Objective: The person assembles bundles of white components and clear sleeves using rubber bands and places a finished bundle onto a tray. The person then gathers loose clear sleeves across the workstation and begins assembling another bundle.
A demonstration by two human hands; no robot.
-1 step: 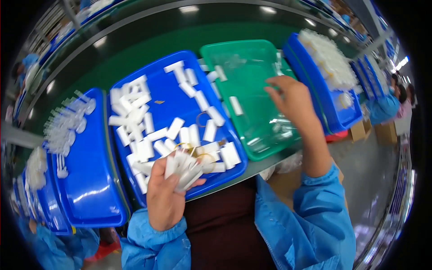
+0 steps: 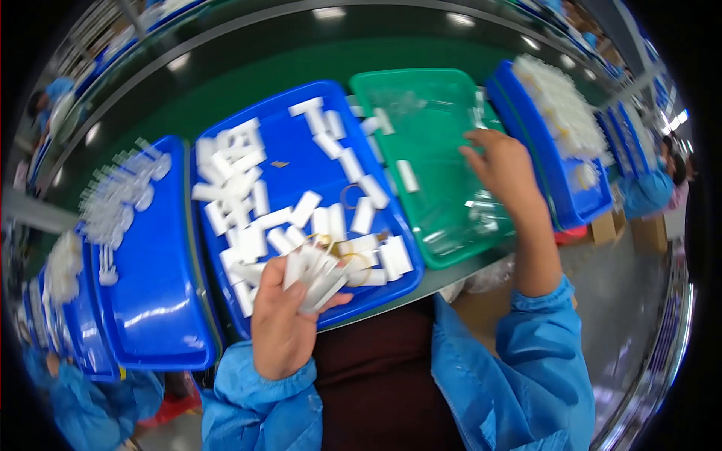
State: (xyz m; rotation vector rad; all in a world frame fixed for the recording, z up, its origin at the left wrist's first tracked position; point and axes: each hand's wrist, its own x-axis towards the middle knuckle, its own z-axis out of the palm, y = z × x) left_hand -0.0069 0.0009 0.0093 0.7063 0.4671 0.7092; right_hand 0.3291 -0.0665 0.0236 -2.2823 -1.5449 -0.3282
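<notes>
My left hand [image 2: 289, 319] is closed around a fanned bunch of small white oblong pieces [image 2: 314, 278], above the near edge of a blue tray [image 2: 289, 180]. More white oblong pieces [image 2: 233, 169] lie loose in that tray, heaped on its left side and strung along its right. Over the right part of a green tray [image 2: 436, 165], my right hand [image 2: 500, 165] has its thumb and forefinger apart, and nothing shows between them. Clear plastic pieces [image 2: 481, 214] lie in the green tray below this hand. A single white piece [image 2: 408, 176] rests near its left wall.
Left of the trays, another blue tray [image 2: 154, 301] carries clear stemmed plastic parts [image 2: 113, 199]. At the right, a blue bin [image 2: 530, 135] is piled with whitish translucent parts [image 2: 564, 101]. Cardboard boxes [image 2: 605, 225] stand on the floor. Co-workers in blue sleeves [image 2: 650, 192] sit at both sides.
The whole view has shifted slightly, so the trays appear a little further right. Both hands keep nearly the same pose, the left still gripping the white pieces.
</notes>
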